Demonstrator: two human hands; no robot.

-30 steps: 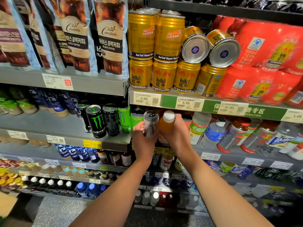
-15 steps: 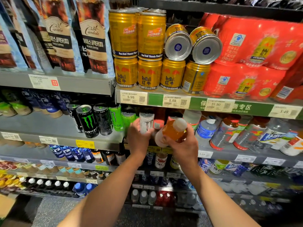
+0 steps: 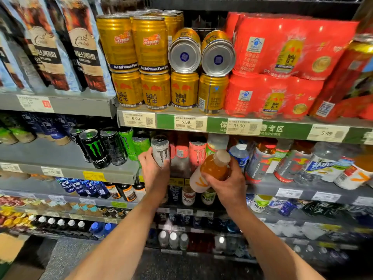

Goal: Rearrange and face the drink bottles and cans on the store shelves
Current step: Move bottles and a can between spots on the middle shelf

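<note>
A white can [image 3: 160,151] is held upright in the left hand [image 3: 154,172], probably for slotting beside the green cans, while an orange bottle [image 3: 210,170], tilted, is gripped clear by the right hand [image 3: 226,183].

Both arms outstretched, fingers [image 3: 210,175] curled.

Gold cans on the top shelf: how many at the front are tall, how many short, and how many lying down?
tall upright cans: 2
short upright cans: 4
cans lying on their side: 2
Total: 8
</note>
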